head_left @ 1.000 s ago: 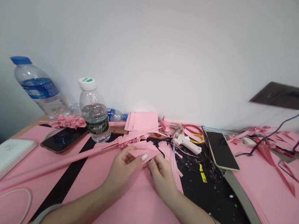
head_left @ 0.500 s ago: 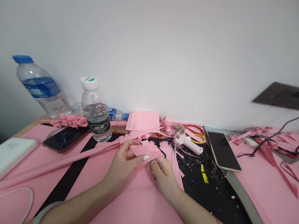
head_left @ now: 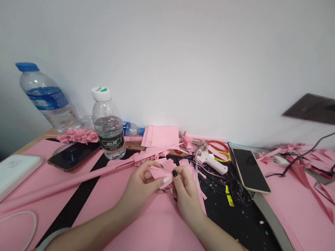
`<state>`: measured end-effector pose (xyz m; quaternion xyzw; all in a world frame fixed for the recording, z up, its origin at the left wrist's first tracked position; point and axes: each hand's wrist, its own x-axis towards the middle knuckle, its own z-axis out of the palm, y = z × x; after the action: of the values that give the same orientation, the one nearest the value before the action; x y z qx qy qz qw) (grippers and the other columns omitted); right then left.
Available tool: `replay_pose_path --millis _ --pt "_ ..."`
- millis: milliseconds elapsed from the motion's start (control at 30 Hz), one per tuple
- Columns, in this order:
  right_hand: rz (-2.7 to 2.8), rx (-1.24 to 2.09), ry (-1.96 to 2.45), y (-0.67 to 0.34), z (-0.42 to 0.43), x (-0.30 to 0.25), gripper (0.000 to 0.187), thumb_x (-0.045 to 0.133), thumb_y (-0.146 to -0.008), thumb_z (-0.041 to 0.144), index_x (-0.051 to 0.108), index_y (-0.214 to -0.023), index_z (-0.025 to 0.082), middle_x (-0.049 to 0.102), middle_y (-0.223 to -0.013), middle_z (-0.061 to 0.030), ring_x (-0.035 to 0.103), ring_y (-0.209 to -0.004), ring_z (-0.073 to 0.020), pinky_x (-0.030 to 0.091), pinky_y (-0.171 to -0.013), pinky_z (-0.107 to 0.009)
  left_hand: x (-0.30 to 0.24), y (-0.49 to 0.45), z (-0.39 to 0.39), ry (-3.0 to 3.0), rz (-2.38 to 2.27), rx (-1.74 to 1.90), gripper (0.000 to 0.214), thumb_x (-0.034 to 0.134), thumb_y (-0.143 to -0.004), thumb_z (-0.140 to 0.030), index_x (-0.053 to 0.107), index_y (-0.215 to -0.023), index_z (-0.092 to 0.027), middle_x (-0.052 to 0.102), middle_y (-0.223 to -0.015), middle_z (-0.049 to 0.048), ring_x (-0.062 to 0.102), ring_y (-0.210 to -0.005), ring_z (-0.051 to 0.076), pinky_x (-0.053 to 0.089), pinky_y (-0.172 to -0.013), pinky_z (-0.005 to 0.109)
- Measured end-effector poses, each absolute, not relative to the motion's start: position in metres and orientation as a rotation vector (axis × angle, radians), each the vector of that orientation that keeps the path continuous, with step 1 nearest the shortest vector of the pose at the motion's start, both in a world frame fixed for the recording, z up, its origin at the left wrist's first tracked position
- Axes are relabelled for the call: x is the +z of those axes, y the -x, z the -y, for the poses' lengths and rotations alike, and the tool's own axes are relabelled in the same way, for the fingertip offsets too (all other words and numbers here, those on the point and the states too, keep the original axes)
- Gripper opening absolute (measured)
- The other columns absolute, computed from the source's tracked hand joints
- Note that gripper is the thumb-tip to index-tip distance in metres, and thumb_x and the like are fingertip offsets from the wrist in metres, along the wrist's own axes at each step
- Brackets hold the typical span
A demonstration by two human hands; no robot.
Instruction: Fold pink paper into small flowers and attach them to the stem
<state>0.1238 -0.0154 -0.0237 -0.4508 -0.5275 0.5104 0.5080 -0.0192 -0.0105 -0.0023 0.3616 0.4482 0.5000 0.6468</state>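
Between my two hands is a small folded piece of pink paper (head_left: 159, 174), held over the large pink sheets (head_left: 148, 229) on the table. My left hand (head_left: 141, 185) pinches its left side, thumb on top and fingers behind. On its right side, my right hand (head_left: 186, 191) grips the paper between thumb and fingers, the dark-nailed thumb in front. Some fingertips are hidden behind the paper. Just beyond my hands lie a stack of pink paper squares (head_left: 163, 136) and a pink paper stick with ruffled paper (head_left: 148, 155). A glue gun (head_left: 210, 160) rests to the right.
Left stand a white-capped water bottle (head_left: 108, 130) and a larger blue-capped bottle (head_left: 49, 96). A dark phone (head_left: 74, 155) and white power bank (head_left: 1, 186) lie nearby. Right are another phone (head_left: 250, 170), tangled black cables (head_left: 237, 189) and more pink paper (head_left: 306, 216).
My right thumb has moved up onto the front of the folded paper, and the right hand has turned slightly. The left hand keeps its pinch; the paper has tilted a little.
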Motion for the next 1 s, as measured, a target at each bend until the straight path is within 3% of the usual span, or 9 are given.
replay_pose_path --millis 133,433,1000 --pt "1.278 1.202 1.098 -0.1243 0.0148 -0.025 0.015 0.049 -0.094 0.038 0.048 -0.089 0.024 0.04 -0.06 0.0073 0.032 -0.051 -0.0122 0.026 -0.048 -0.025 -0.0049 0.0195 0.0106 -0.884 -1.004 1.16 0.044 0.079 -0.069 -0.028 0.056 -0.106 -0.021 0.075 -0.091 0.0049 0.071 -0.077 0.02 0.06 -0.063 0.03" --pt "1.235 1.095 1.157 -0.1258 0.0109 -0.0258 0.015 0.049 -0.094 0.037 0.052 -0.094 0.023 0.039 -0.064 0.0065 0.033 -0.054 -0.0131 0.026 -0.05 -0.026 -0.0011 0.0215 0.0085 -0.985 -0.953 1.191 0.025 0.075 -0.073 -0.027 0.063 -0.094 -0.019 0.075 -0.088 0.0033 0.071 -0.086 0.018 0.057 -0.074 0.026" --pt "1.177 1.198 1.172 -0.1238 0.0122 -0.0193 0.011 0.047 -0.089 0.034 0.052 -0.088 0.024 0.038 -0.06 0.0071 0.035 -0.052 -0.0134 0.026 -0.049 -0.026 -0.0054 0.0241 0.0077 -1.122 -1.129 1.161 0.017 0.073 -0.077 -0.027 0.058 -0.079 -0.02 0.068 -0.064 -0.0026 0.066 -0.062 0.016 0.048 -0.058 0.024"
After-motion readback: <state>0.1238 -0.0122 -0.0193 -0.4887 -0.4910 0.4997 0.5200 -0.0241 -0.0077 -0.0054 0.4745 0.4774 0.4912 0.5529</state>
